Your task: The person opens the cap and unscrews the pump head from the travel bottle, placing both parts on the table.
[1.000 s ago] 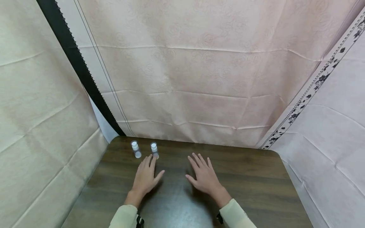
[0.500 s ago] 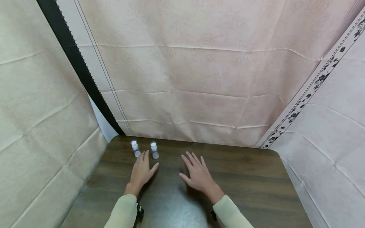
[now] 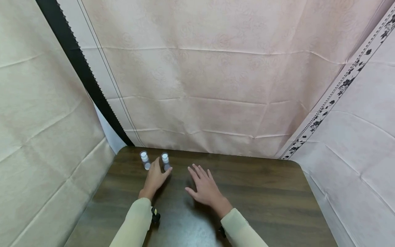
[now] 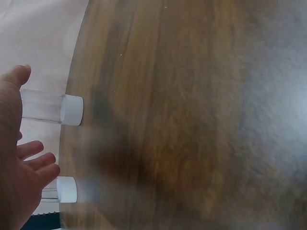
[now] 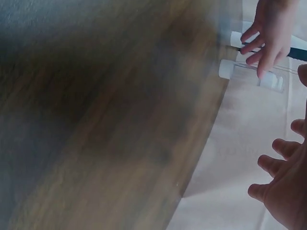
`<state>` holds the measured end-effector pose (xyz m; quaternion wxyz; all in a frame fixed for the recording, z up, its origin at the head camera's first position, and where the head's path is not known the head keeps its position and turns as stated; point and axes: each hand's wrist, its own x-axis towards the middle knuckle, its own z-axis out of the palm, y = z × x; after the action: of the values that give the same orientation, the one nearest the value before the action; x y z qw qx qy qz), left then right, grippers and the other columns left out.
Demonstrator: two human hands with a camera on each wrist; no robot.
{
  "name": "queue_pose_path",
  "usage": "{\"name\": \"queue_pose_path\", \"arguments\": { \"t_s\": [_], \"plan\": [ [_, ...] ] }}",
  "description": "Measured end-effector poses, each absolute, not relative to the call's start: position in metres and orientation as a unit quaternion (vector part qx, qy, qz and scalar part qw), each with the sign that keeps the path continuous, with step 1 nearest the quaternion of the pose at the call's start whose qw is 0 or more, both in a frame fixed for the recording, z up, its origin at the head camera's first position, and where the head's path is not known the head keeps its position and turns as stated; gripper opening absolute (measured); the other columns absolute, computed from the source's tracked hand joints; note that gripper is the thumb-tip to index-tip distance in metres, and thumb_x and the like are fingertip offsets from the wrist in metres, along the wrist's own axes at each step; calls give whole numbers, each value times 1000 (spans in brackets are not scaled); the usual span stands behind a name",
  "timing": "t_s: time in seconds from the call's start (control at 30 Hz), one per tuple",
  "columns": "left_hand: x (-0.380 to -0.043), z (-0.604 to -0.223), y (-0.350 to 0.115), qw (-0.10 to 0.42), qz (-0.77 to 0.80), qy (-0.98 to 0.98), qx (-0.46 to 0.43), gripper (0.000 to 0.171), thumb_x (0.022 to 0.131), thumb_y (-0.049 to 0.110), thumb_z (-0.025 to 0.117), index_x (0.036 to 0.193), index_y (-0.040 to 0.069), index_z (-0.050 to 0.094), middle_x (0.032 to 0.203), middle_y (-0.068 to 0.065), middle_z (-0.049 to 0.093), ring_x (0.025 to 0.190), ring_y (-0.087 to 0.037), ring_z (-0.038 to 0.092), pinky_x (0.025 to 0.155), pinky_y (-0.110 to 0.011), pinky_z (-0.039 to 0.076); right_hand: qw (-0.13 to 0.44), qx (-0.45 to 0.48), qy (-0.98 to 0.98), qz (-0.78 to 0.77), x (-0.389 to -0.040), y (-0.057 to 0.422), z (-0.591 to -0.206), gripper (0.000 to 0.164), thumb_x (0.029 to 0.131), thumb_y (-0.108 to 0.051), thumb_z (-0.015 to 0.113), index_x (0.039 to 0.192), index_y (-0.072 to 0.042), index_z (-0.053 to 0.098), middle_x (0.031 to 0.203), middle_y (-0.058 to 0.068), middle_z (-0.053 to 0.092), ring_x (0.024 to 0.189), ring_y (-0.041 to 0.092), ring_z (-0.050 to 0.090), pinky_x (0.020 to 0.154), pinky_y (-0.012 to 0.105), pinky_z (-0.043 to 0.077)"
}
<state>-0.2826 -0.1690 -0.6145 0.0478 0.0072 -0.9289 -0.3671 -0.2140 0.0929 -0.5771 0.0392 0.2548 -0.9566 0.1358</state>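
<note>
Two small clear bottles with white ends stand upright near the table's far left edge: a left bottle (image 3: pixel 144 160) and a right bottle (image 3: pixel 165 159). My left hand (image 3: pixel 154 179) reaches to the right bottle, its thumb on the near right side and its fingers on the left. In the left wrist view the thumb and fingers are spread apart around that right bottle (image 4: pixel 72 110), while the left bottle (image 4: pixel 66 189) shows past the fingertips. My right hand (image 3: pixel 204 188) hovers palm down over the table, fingers spread and holding nothing.
Both bottles stand on a dark wooden table (image 3: pixel 253 192) with rounded far corners. Pale cloth (image 3: pixel 216 85) hangs behind it, and more cloth (image 3: pixel 46 137) closes off the left side. A black band (image 3: pixel 83 72) runs down at the back left.
My left hand has moved forward, shifting from below the right bottle to between the bottles, with its thumb now beside the right one. My right hand has drifted left, fingers still spread.
</note>
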Motion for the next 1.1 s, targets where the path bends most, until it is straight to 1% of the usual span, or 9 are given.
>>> {"name": "queue_pose_path", "arguments": {
  "t_s": [0.1,0.3,0.53,0.6,0.7,0.83,0.93,1.1],
  "plan": [
    [-289,-616,-169,50,-394,-918,8,88,95,41,73,155,-7,31,155,-34,39,144,-50,40,116,-63,36,32,257,-956,138,-214,88,-579,80,102,-59,52,166,-23,22,172,7,23,156,33,28,119,66,29],
    [-299,-615,-168,50,-433,-900,13,84,94,35,75,153,-10,34,152,-35,44,141,-49,44,115,-61,38,11,259,-956,133,-214,80,-582,79,102,-61,50,166,-22,24,172,8,24,156,32,29,120,65,29],
    [-304,-615,-164,32,-451,-891,32,82,93,32,78,152,-6,36,147,-33,51,135,-48,51,110,-59,44,-5,259,-956,136,-216,75,-594,79,102,-57,54,166,-23,23,171,7,25,156,32,29,119,67,28],
    [-305,-617,-162,35,-451,-891,32,77,92,29,79,149,-6,40,142,-33,55,131,-47,55,107,-59,47,-8,259,-956,135,-215,75,-597,78,102,-57,54,165,-23,24,171,7,26,156,32,30,119,67,29],
    [-306,-620,-160,44,-448,-893,34,64,91,25,80,138,-5,49,133,-31,62,124,-46,61,102,-57,51,-15,259,-957,128,-214,75,-602,78,102,-58,53,165,-23,25,171,7,25,156,32,29,120,66,28],
    [-308,-621,-158,57,-448,-891,39,49,91,19,80,126,-5,56,123,-29,67,116,-45,65,97,-57,52,-18,261,-958,120,-213,75,-604,77,102,-58,53,165,-20,27,171,8,25,156,33,28,121,66,26],
    [-308,-621,-157,56,-450,-890,46,47,92,16,79,127,-6,57,124,-30,67,117,-45,64,98,-57,51,-19,264,-957,116,-212,76,-604,77,102,-57,54,164,-19,29,171,9,26,156,33,28,121,66,25],
    [-307,-622,-156,50,-452,-889,53,44,94,12,76,130,-6,59,127,-30,66,121,-46,62,99,-57,51,-23,263,-957,118,-211,77,-604,76,102,-56,53,165,-22,27,171,8,26,157,32,28,122,65,25]
  ]
}}
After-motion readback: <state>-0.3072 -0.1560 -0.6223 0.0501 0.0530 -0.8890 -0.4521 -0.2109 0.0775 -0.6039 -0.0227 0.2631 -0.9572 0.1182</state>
